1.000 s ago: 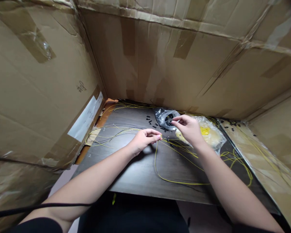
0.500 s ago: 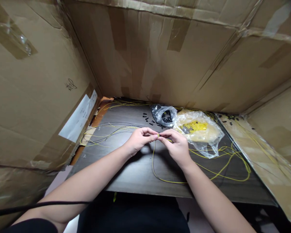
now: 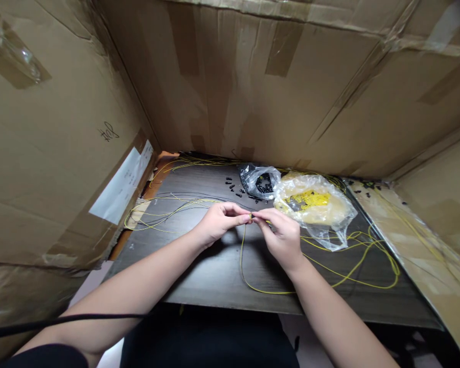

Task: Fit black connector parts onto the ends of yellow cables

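Over the middle of the dark tabletop [image 3: 210,271] my two hands meet, fingertip to fingertip. My left hand [image 3: 222,220] is closed in a pinch on a small yellow piece [image 3: 250,218]. My right hand [image 3: 281,232] pinches a small dark piece [image 3: 253,217] right beside it; its exact kind is too small to make out. A thin yellow wire [image 3: 242,260] hangs below the fingertips and curves right, passing under my right forearm. Where its upper end goes is hidden by the fingers.
Behind my hands lie a clear bag of small black parts [image 3: 266,184] and a clear bag of small yellow parts [image 3: 310,200]. Loose black pieces [image 3: 232,186] lie nearby. Wire bundles [image 3: 168,210] spread left and right. Cardboard walls [image 3: 230,92] enclose the table.
My right fingertips have shifted slightly on the small parts, and more of the dark piece shows. My left hand keeps its pinch. The view has moved slightly.
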Available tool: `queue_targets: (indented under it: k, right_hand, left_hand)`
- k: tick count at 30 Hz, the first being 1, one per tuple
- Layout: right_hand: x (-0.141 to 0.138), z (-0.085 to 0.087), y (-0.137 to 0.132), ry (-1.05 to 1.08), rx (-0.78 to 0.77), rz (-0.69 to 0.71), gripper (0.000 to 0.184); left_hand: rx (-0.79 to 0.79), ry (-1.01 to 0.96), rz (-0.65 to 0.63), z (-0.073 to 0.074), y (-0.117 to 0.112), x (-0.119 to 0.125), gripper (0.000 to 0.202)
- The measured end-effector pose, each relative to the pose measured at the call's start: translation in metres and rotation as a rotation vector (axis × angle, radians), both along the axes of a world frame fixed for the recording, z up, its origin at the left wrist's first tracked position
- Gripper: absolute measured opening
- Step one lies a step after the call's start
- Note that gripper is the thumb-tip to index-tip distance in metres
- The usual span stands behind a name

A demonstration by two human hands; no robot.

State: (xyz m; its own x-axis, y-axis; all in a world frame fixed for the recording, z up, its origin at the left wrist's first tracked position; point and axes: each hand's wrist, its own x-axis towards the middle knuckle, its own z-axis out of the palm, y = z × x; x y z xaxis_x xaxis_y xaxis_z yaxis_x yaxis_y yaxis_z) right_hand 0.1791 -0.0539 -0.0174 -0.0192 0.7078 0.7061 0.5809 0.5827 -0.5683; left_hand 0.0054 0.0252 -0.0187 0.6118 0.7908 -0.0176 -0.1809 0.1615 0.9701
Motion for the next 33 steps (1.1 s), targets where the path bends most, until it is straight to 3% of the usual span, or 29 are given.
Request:
queue_targets:
  k: [11, 20, 26, 29, 33]
  right_hand:
    - [0.002, -0.004, -0.001, -0.23, -0.022, -0.036, 0.018]
    - [-0.006, -0.003, -0.004, 0.036, -0.108, -0.042, 0.01]
    - [-0.009, -0.005, -0.002, 0.165, -0.227, -0.027, 0.009]
    - [-0.007, -0.005, -0.002, 0.132, -0.198, -0.014, 0.009]
    - [-0.003, -0.002, -0.004, -0.054, -0.113, -0.009, 0.012]
  left_hand:
    - [0.135, 0.116, 0.026, -0.003, 0.006, -0.003, 0.032]
    - [0.27, 0.162, 0.026, -0.001, 0.004, -0.006, 0.031]
    - [0.549, 0.228, 0.129, 0.007, -0.002, -0.008, 0.019]
    - [0.664, 0.228, 0.16, 0.008, -0.005, -0.008, 0.015]
    - [0.668, 0.21, 0.136, 0.008, -0.004, -0.009, 0.015]
